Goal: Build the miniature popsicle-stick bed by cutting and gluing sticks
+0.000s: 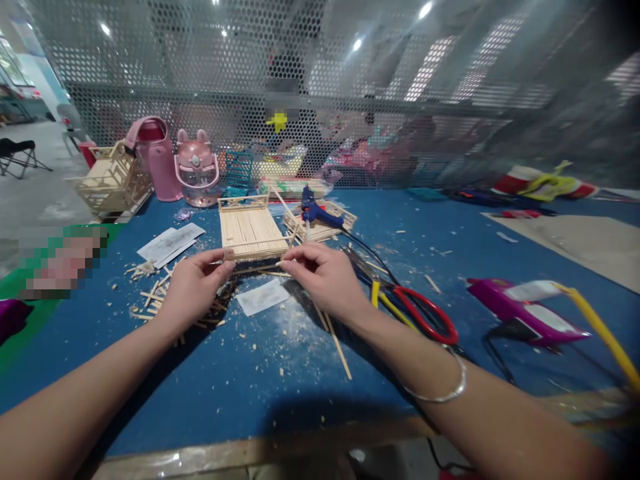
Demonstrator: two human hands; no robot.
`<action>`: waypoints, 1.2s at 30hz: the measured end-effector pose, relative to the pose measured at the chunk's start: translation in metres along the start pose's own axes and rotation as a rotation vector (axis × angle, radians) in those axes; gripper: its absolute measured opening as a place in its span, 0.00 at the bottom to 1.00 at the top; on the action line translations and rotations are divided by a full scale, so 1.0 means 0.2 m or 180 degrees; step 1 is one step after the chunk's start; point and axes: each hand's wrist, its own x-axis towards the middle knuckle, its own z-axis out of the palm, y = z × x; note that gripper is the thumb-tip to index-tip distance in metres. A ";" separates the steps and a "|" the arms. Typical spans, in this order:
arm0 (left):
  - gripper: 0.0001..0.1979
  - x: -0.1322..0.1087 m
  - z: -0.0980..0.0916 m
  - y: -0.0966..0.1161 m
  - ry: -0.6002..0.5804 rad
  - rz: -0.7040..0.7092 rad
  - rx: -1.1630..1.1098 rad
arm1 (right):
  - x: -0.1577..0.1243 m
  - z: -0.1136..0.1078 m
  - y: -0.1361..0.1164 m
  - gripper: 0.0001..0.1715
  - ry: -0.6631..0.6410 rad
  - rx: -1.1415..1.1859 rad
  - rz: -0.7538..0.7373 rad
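In the head view, a small panel of thin wooden sticks (pixel 253 227) sits in the middle, with low rails along its far and near edges. My left hand (pixel 197 283) pinches its near left corner between thumb and fingers. At the near right corner, my right hand (pixel 325 273) is closed in a pinch, by a short upright stick. Just behind that hand, a blue glue gun (pixel 320 212) rests over another stick-built piece (pixel 333 230). Loose cut sticks (pixel 155 293) lie beside and partly behind my left hand. A white paper slip (pixel 263 297) is between my wrists.
Red-handled pliers (pixel 425 313) and a purple tool with a yellow cord (pixel 530 313) lie to the right. Pink bottles (pixel 160 160) and a wooden stick model (pixel 113 177) stand at back left. A perforated metal screen (pixel 240 80) rises behind the blue table (pixel 210 400).
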 end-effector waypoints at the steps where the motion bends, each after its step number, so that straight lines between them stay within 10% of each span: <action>1: 0.17 0.00 0.00 -0.01 -0.0024 0.0052 -0.0071 | 0.00 0.01 -0.02 0.06 -0.0131 0.0076 0.0065; 6: 0.17 0.02 0.01 -0.06 -0.0210 0.0282 -0.0380 | 0.06 0.10 -0.10 0.08 -0.0571 0.0294 0.0006; 15: 0.11 0.04 -0.02 -0.07 0.0179 0.0727 -0.0140 | 0.11 0.29 -0.08 0.10 0.0150 0.0199 -0.0818; 36: 0.09 0.06 -0.01 -0.07 0.0247 0.0899 0.0029 | 0.07 0.30 -0.09 0.14 0.0241 -0.0133 -0.0643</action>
